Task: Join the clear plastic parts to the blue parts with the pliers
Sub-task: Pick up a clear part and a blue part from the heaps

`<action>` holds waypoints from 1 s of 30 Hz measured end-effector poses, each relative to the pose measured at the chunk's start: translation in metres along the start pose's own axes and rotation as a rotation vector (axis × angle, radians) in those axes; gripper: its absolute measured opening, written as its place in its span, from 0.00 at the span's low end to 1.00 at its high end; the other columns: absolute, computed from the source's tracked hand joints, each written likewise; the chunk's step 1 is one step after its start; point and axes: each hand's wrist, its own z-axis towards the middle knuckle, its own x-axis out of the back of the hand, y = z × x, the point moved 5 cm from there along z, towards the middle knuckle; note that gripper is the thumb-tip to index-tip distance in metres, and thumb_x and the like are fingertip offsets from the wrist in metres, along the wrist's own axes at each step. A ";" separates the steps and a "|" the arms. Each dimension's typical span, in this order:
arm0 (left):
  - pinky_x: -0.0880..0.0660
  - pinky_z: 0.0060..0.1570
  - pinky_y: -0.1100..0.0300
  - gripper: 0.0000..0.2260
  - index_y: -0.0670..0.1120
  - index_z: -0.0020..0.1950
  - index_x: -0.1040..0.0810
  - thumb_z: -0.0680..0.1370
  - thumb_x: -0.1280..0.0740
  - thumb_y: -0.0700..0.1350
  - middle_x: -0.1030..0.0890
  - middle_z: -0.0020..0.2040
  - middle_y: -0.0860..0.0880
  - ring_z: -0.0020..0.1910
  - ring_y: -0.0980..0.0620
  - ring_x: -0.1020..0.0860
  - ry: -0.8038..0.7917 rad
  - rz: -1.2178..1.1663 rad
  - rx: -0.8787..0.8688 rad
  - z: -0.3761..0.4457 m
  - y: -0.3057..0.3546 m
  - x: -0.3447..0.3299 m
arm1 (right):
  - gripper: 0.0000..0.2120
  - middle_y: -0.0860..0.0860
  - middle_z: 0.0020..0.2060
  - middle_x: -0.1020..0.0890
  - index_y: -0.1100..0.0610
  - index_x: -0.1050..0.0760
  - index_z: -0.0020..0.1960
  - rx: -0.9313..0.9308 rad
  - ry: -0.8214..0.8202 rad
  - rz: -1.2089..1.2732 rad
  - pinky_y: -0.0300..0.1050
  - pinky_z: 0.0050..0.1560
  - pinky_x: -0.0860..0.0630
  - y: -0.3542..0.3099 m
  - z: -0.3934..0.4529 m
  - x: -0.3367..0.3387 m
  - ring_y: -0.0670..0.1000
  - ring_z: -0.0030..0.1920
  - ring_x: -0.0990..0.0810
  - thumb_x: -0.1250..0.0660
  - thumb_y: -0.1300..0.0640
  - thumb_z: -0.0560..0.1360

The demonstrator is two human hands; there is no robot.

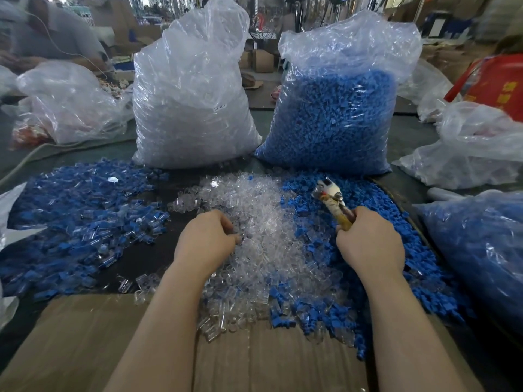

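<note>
A heap of loose clear plastic parts [263, 222] lies in the middle of the table. Loose blue parts [376, 210] are piled to its right. My left hand [206, 239] rests on the left side of the clear heap with its fingers curled into the parts; whether it holds one is hidden. My right hand [370, 239] grips the taped handles of the pliers [331, 199], whose jaws point up and away over the blue pile. To the left spreads a pile of joined blue-and-clear pieces [79, 216].
A tall bag of clear parts [192, 103] and a tall bag of blue parts [339, 114] stand behind the heaps. Another bag of blue parts [486, 250] lies at the right. A cardboard sheet [93, 340] covers the near table edge. People sit at the far left and far right.
</note>
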 end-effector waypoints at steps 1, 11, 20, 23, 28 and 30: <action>0.25 0.46 0.55 0.07 0.51 0.47 0.23 0.75 0.26 0.49 0.22 0.43 0.55 0.43 0.55 0.24 0.018 -0.012 0.000 0.000 0.000 0.000 | 0.07 0.49 0.33 0.29 0.52 0.30 0.46 0.012 0.003 0.046 0.42 0.27 0.41 -0.001 0.001 0.000 0.49 0.30 0.33 0.33 0.51 0.77; 0.30 0.34 0.60 0.09 0.49 0.37 0.23 0.73 0.25 0.47 0.21 0.36 0.54 0.37 0.55 0.23 0.091 -0.103 0.037 -0.003 -0.002 -0.002 | 0.06 0.41 0.38 0.24 0.47 0.27 0.50 0.141 -0.072 0.419 0.45 0.41 0.30 -0.020 -0.003 -0.004 0.47 0.39 0.25 0.31 0.52 0.76; 0.28 0.33 0.60 0.10 0.49 0.34 0.20 0.73 0.25 0.49 0.19 0.32 0.55 0.32 0.56 0.22 0.086 -0.183 0.047 -0.005 0.002 0.003 | 0.03 0.44 0.33 0.21 0.49 0.23 0.42 0.186 -0.054 0.678 0.45 0.36 0.28 -0.033 -0.010 -0.002 0.45 0.34 0.25 0.29 0.54 0.74; 0.25 0.35 0.58 0.09 0.48 0.37 0.21 0.74 0.26 0.48 0.19 0.32 0.54 0.31 0.56 0.22 0.133 -0.331 0.035 -0.006 0.007 0.009 | 0.04 0.43 0.29 0.22 0.49 0.22 0.41 0.184 -0.062 0.784 0.43 0.33 0.31 -0.032 -0.010 -0.004 0.43 0.28 0.29 0.29 0.54 0.75; 0.21 0.34 0.64 0.05 0.43 0.45 0.21 0.75 0.26 0.42 0.15 0.36 0.49 0.34 0.55 0.18 0.065 -0.865 0.039 -0.011 0.028 0.008 | 0.06 0.44 0.30 0.20 0.48 0.21 0.42 0.230 -0.060 0.927 0.43 0.29 0.29 -0.041 -0.015 0.004 0.45 0.28 0.26 0.30 0.57 0.77; 0.22 0.37 0.65 0.06 0.42 0.48 0.21 0.74 0.26 0.39 0.15 0.36 0.49 0.37 0.53 0.16 0.008 -1.060 0.024 -0.016 0.041 0.002 | 0.07 0.52 0.37 0.17 0.47 0.22 0.42 0.246 -0.039 0.997 0.48 0.40 0.22 -0.046 -0.017 0.008 0.54 0.39 0.19 0.29 0.57 0.76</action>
